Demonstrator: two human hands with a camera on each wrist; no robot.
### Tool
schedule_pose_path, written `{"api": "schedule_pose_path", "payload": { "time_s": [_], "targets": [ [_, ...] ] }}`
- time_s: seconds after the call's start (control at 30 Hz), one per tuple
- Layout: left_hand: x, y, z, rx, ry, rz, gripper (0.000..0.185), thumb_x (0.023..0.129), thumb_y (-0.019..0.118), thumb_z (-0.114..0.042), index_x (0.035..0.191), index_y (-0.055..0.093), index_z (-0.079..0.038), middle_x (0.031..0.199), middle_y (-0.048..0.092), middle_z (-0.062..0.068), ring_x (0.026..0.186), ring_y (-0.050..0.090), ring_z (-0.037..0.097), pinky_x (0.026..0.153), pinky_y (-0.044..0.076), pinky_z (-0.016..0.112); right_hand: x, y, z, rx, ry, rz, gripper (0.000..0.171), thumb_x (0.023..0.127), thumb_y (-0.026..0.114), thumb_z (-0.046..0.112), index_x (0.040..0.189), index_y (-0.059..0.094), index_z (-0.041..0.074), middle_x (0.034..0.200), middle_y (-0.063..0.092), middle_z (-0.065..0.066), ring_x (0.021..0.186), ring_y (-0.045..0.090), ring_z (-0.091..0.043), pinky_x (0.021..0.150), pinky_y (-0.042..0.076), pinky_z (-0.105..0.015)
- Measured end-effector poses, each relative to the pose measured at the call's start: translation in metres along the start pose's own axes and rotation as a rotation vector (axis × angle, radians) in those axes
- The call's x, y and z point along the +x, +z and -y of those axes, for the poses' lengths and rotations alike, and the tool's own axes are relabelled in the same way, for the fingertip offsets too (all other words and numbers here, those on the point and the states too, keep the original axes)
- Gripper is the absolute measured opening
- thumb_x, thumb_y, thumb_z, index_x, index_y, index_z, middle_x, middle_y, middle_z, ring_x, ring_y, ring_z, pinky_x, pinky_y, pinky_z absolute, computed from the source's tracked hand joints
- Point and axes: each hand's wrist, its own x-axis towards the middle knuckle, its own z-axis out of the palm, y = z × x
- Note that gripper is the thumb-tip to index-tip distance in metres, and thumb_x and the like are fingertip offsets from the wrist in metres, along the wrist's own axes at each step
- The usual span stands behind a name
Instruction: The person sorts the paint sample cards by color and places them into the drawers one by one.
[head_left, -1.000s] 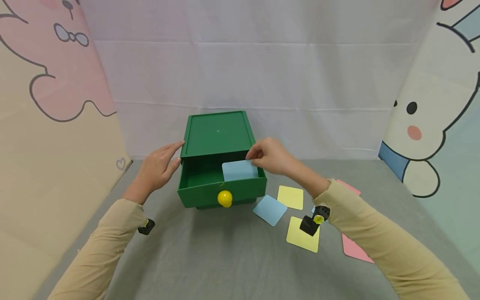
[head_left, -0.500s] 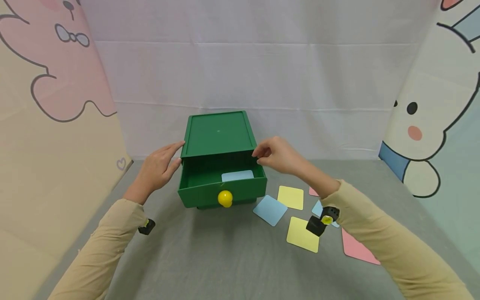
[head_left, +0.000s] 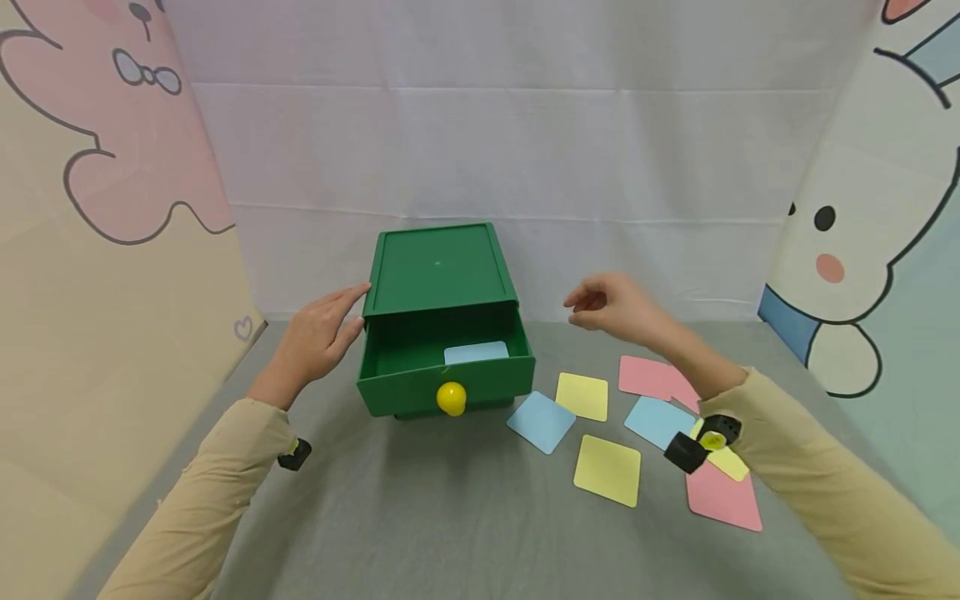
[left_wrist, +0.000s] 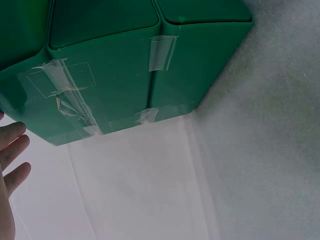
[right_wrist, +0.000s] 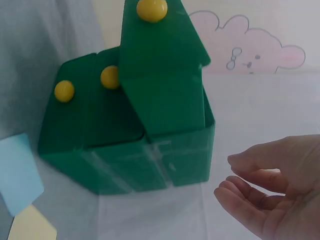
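Note:
A green drawer unit stands on the grey cloth, with its top drawer pulled out. In that drawer lies a light blue card, partly hidden by the drawer front. My left hand rests its extended fingertips along the unit's upper left side; the left wrist view catches only some fingers near the taped green side. To the right of the unit, my right hand is in the air, its fingers loosely bent and holding nothing. The right wrist view has this hand apart from the unit.
Yellow knobs mark the lower drawers. Right of the unit lie a blue card, yellow cards, another blue card and pink cards, some overlapping. A white cloth wall rises behind.
My right hand has let go of the blue card, which dropped lower into the top drawer, and has moved off to the right. My left hand has stayed in place.

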Motion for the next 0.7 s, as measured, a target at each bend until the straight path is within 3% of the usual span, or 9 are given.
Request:
{"api": "schedule_pose_path", "payload": {
  "time_s": [0.23,0.7],
  "targets": [
    [-0.001,0.001,0.001,-0.01,-0.003,-0.002,0.049,0.098,0.037,-0.032,0.133,0.044,0.001,0.126,0.052,0.021,0.115,0.049,0.036,0.094,0.039,0.051,-0.019,-0.014,-0.029,-0.055,0.056,-0.018,0.019,0.082,0.063,0.002,0.098,0.062,-0.009,0.084,0.061,-0.012,0.071,0.057,-0.016,0.061,0.049,-0.02],
    [-0.001,0.001,0.002,-0.018,-0.003,-0.002,0.049,0.098,0.037,-0.032,0.133,0.044,0.002,0.126,0.052,0.021,0.115,0.049,0.036,0.095,0.038,0.051,-0.061,-0.022,-0.107,-0.169,0.177,-0.022,0.033,0.079,0.068,0.01,0.1,0.059,-0.014,0.082,0.059,-0.012,0.076,0.055,-0.022,0.059,0.047,-0.025]
  ]
}}
